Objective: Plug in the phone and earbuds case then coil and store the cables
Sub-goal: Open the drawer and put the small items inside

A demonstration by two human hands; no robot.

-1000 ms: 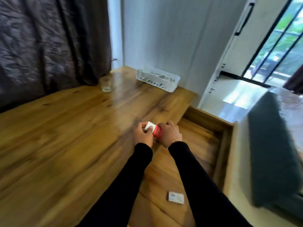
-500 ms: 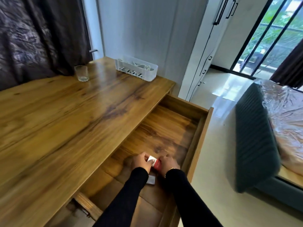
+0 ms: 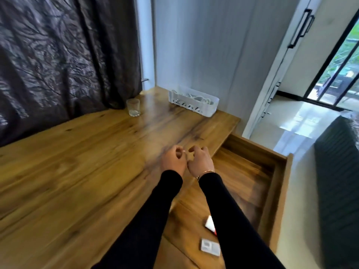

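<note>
My left hand and my right hand hover side by side above the desk's front edge, fingers loosely curled with nothing in them. Below them in the open wooden drawer lie a red and white box, partly hidden by my right sleeve, and a small white flat box. A white plastic basket with white cables in it stands at the back right of the desk. No phone or earbuds case shows.
A clear drinking glass stands near the dark curtain at the back of the wooden desk. A dark green upholstered seat is to the right, with a tiled floor and glass door beyond.
Both hands held the red and white box and lowered it into the drawer. Now it lies there and both hands have risen, holding nothing, to the desk edge.
</note>
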